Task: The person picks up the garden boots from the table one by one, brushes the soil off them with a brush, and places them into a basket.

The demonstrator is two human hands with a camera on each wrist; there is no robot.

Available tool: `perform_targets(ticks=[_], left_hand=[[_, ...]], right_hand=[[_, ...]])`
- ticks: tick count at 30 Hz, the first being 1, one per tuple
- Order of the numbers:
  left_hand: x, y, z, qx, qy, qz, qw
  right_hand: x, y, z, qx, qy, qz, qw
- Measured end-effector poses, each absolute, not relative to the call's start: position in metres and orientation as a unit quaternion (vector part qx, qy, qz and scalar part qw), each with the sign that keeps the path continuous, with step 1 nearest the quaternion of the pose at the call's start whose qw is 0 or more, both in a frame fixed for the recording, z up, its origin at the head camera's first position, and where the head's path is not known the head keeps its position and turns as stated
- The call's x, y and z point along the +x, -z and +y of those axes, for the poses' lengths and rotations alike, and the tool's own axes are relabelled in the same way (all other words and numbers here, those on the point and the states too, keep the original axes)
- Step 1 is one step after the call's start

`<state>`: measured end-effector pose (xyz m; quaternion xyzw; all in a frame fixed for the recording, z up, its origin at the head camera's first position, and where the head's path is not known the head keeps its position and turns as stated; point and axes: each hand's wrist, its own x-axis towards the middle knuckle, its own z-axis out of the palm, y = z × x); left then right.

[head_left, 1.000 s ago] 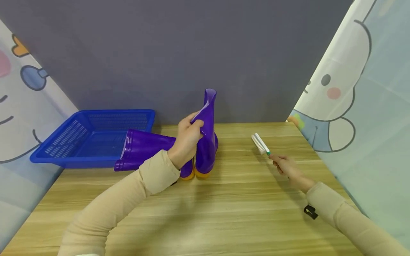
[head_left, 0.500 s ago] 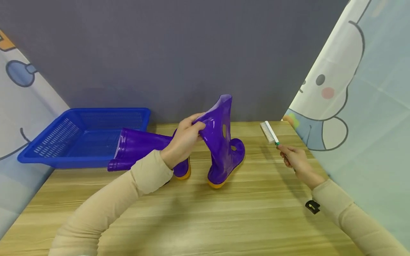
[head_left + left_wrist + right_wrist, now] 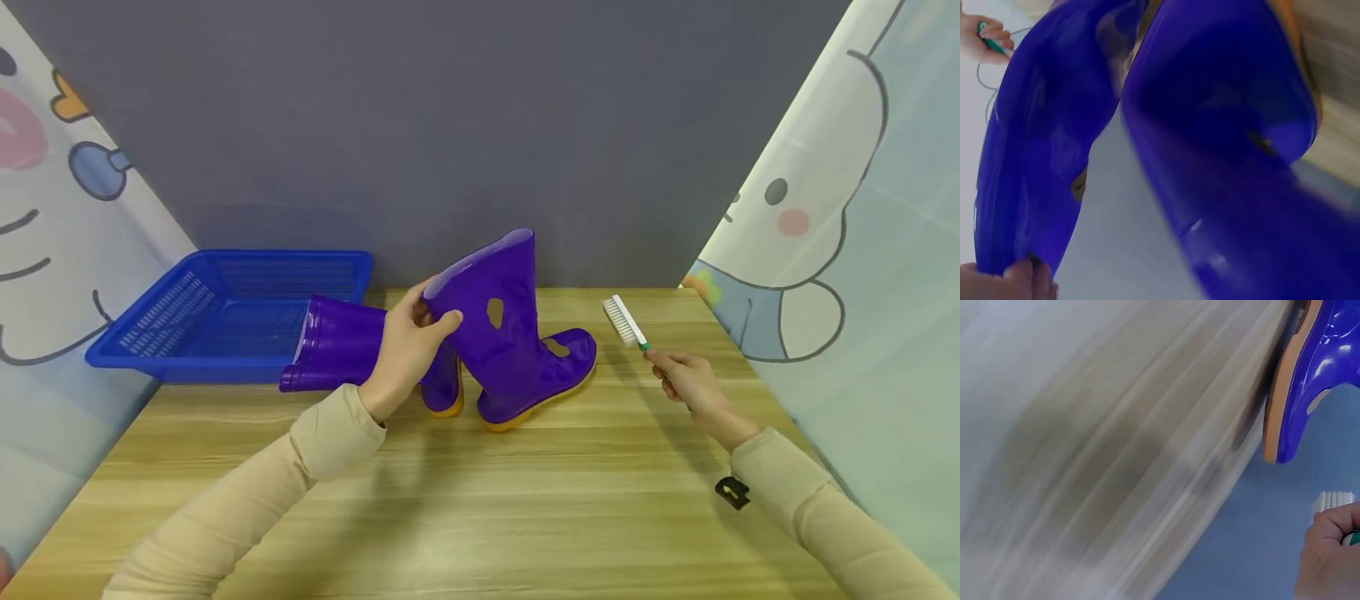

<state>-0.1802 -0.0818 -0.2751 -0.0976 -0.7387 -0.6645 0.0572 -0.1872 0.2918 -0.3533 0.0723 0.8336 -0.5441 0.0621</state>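
My left hand (image 3: 408, 346) grips the top edge of a purple rain boot (image 3: 502, 350) by its shaft, thumb on the outside. The boot leans toward that hand, its yellow-orange sole low over the table and toe pointing right. Brownish patches mark its shaft and its foot. A second purple rain boot (image 3: 345, 342) lies behind the left hand with its opening to the left, partly hidden. Off to the right, my right hand (image 3: 690, 387) holds a white-bristled brush (image 3: 624, 321) by its green handle, apart from the boot. In the right wrist view the boot's toe (image 3: 1291, 425) shows above the hand.
A blue plastic basket (image 3: 217, 373) stands at the back left, close to the lying boot. A small black object (image 3: 732, 492) shows by the right sleeve. A grey wall (image 3: 480, 125) rises behind the wooden table (image 3: 480, 508), with cartoon-printed sheets (image 3: 892, 250) on both sides.
The held boot has come away from the other boot to the right and turned, so its toe now points right and its patches show. The right hand keeps the brush, shifted slightly right.
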Motion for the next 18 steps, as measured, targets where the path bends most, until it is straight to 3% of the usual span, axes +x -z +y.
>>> perform_targets(ticks=[7,18], left_hand=[[-0.181,0.289,-0.091,-0.063,0.624,-0.764,0.151],[-0.187,0.310,-0.101,-0.007,0.695,-0.698,0.171]], right_hand=[[-0.185,0.351,0.285,0.066,0.553,0.829,0.046],[-0.175,0.345,0.258,0.020,0.538,0.842,-0.026]])
